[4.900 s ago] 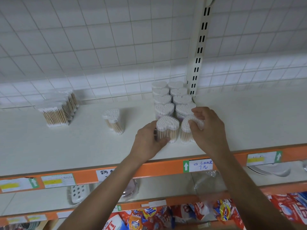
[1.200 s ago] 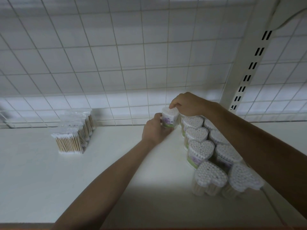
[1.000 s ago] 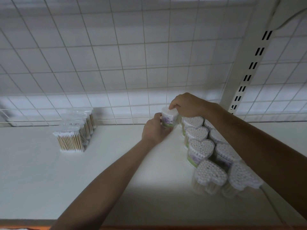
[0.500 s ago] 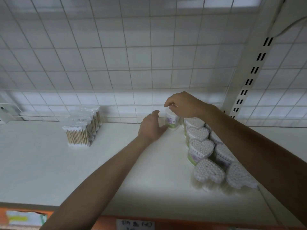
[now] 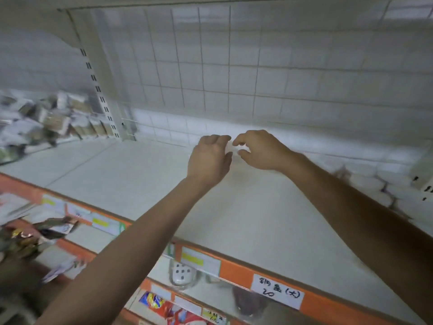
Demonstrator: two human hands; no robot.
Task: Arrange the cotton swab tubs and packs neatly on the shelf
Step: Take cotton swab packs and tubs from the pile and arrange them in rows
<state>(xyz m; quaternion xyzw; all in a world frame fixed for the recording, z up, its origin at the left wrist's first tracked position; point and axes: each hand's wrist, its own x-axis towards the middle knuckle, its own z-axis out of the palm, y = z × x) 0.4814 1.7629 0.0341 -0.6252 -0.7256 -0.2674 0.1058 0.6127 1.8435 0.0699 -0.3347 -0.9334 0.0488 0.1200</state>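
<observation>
Back-centre on the white shelf, left hand and right hand nearly meet, fingers curled around a pale smear; too blurred to tell whether either grips a tub or nothing. Cotton swab tubs sit in rows far right, behind the right forearm, so I'd seat any strays flush to that block, squared to the wire grid back. Reach path looks free: slotted upright and jumbled packets in the next bay are well left.

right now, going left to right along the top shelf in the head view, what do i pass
blurred pile of packaged goods → slotted upright → left hand → right hand → blurred cotton swab tubs
</observation>
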